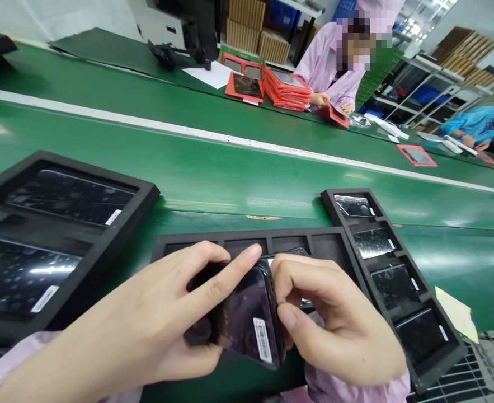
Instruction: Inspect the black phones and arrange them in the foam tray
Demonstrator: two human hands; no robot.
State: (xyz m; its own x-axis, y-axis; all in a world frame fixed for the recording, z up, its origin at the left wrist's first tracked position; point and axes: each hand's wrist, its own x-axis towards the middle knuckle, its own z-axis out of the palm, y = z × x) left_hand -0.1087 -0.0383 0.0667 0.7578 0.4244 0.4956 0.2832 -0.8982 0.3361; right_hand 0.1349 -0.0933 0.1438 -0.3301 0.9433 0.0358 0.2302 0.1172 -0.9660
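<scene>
A dark smartphone (247,319) with a white barcode label is held tilted above the green work surface. My left hand (158,313) is closed around it from the left, with the index finger stretched along its top edge. Against the phone's right edge, my right hand (334,319) is curled, thumb and fingers pinching there; its fingertips are partly hidden. Beneath my hands lies a black compartmented tray (347,238). Another phone (297,252) shows in part behind my right hand.
At right, a black tray (381,215) holds several labelled phones; at left, a larger black tray (146,196) holds big screens. A yellow paper (456,313) lies at the right. Across the green belt (230,179), a co-worker in pink handles a red-framed piece beside stacked red pouches (286,92).
</scene>
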